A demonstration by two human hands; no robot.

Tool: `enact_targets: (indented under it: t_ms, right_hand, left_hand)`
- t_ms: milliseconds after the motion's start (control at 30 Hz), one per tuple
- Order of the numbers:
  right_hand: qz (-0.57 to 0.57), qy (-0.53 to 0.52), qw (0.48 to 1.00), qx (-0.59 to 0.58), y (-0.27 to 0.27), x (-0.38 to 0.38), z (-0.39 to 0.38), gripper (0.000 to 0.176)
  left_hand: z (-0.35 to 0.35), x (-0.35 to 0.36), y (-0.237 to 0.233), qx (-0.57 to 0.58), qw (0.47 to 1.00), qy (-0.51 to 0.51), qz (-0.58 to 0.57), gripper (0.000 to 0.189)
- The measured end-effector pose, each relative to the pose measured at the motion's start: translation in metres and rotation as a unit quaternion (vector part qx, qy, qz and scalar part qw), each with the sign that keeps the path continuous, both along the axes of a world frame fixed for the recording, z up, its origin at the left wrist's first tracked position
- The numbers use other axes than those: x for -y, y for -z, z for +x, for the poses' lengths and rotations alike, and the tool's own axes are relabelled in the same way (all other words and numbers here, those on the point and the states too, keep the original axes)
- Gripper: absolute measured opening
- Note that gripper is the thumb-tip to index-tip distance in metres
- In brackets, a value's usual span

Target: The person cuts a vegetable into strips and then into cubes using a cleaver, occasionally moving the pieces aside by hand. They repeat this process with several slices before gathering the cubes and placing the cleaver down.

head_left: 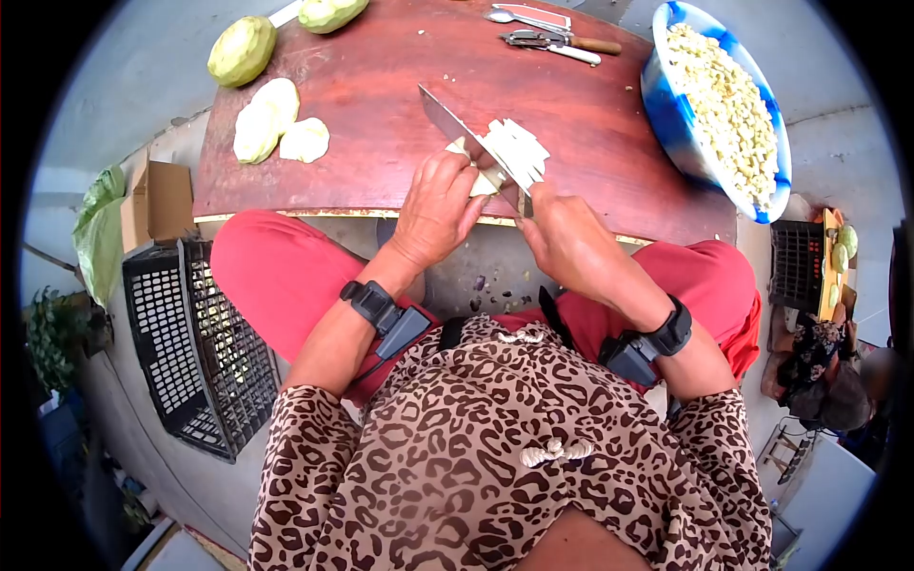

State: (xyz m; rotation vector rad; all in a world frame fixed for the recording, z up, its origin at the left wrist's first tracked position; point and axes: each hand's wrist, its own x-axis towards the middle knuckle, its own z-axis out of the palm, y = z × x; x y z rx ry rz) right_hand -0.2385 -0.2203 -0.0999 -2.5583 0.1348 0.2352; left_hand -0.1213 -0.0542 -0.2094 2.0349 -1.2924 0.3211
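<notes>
My right hand (569, 236) is closed round the handle of a kitchen knife (445, 116), whose broad blade slants up and to the left over the red table. With curled fingers, my left hand (436, 207) presses a pale piece of peeled vegetable (486, 179) to the tabletop, close against the blade. On the blade's other side lies a small heap of cut pale strips (516, 147). Farther left on the table are a halved pale vegetable (266, 121) and a round slice (305, 140). My left fingertips are partly hidden behind the knuckles.
A blue-and-white basin (655, 95) full of diced pale pieces stands at the table's right. Peelers (543, 39) and a spoon (499, 15) lie at the back. Peeled whole vegetables (242, 51) sit at the back left. Black crates (171, 333) stand on the floor; another person (826, 371) is at far right.
</notes>
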Motion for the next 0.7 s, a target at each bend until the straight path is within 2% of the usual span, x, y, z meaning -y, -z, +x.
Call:
enact_targets:
  t_ms: [100,233,400,700]
  right_hand:
    - [0.003,-0.01,1.0,0.029,0.009,0.001,0.001,0.023]
    - [0.012,0.003,1.0,-0.002,0.003,0.0,0.008,0.023]
    - [-0.005,-0.007,1.0,0.022,0.032,0.0,0.017,0.021]
    - [0.059,0.05,0.996,0.036,0.019,0.005,0.015,0.021]
  left_hand:
    - [0.0,0.002,-0.001,0.007,1.0,0.002,-0.009,0.04]
    - [0.001,0.001,-0.002,-0.004,1.0,0.002,-0.006,0.04]
    - [-0.002,0.001,-0.003,0.003,1.0,0.002,-0.014,0.04]
    - [-0.002,-0.003,0.001,-0.007,1.0,-0.011,-0.011,0.043]
